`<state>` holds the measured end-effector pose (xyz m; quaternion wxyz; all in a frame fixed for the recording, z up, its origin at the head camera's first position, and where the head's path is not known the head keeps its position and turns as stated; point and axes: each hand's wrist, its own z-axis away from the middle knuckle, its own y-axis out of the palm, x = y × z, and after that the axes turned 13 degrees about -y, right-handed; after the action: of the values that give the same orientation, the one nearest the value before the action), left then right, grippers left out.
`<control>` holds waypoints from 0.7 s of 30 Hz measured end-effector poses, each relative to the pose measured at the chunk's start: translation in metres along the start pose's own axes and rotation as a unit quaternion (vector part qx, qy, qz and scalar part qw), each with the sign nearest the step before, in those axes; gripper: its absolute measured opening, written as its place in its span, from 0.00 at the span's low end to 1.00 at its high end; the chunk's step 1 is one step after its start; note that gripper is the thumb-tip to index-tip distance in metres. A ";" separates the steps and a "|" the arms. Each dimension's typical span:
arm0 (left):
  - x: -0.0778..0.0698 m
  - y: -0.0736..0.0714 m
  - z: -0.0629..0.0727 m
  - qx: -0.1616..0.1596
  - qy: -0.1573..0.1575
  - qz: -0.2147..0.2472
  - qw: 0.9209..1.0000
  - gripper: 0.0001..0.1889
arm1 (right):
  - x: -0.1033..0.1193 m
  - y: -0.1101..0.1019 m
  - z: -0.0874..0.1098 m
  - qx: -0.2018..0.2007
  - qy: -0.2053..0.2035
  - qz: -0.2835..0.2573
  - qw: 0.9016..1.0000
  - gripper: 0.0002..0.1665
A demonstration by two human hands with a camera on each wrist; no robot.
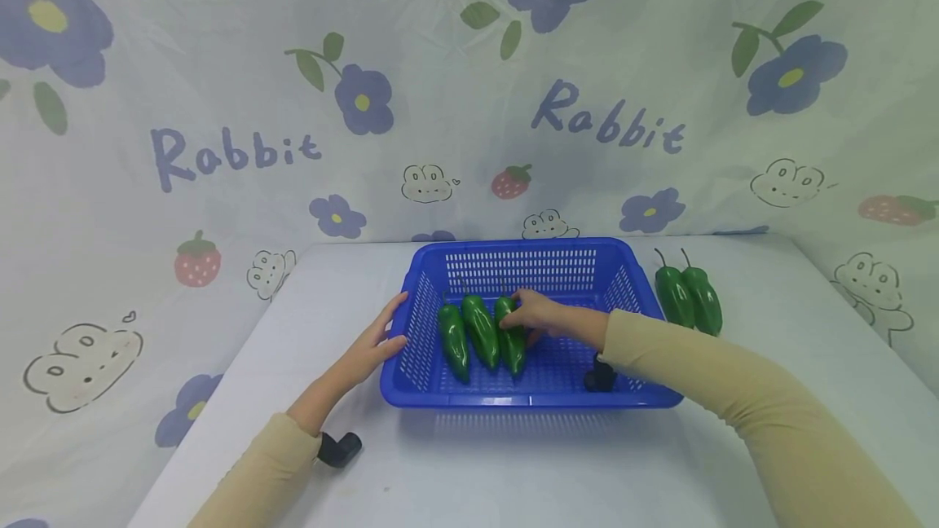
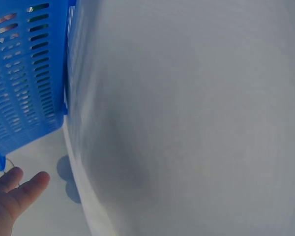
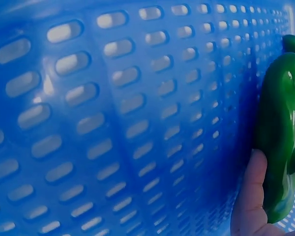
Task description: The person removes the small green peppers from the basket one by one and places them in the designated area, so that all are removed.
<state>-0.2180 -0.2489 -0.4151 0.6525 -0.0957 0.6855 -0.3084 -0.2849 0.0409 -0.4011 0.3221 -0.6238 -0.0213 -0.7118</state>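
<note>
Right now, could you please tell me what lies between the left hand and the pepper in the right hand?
The head view shows the basket's left wall, then two green peppers side by side.

This looks like a makeshift, screened-off tabletop corner: a white table (image 1: 499, 471) with a pale printed sheet (image 1: 455, 47) hung behind it and along 2 sides, patterned with blue flowers (image 1: 364, 100), strawberries (image 1: 197, 263) and "Rabbit" lettering 2 times. The sheet hides the wider room, so home or studio cannot be told.
</note>
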 end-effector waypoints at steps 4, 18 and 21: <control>-0.001 0.000 0.001 -0.001 -0.003 -0.004 1.000 0.37 | 0.001 -0.004 0.001 0.000 -0.005 -0.008 1.000 0.40; 0.000 0.000 -0.001 0.004 -0.008 0.006 1.000 0.36 | 0.009 -0.020 0.005 0.012 -0.009 -0.024 1.000 0.42; 0.001 0.000 -0.001 0.003 -0.009 0.006 1.000 0.36 | 0.013 -0.024 0.009 0.015 -0.014 -0.023 1.000 0.43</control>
<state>-0.2189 -0.2493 -0.4156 0.6607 -0.0916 0.6795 -0.3057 -0.2884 0.0579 -0.3787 0.3145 -0.6281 -0.0509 -0.7099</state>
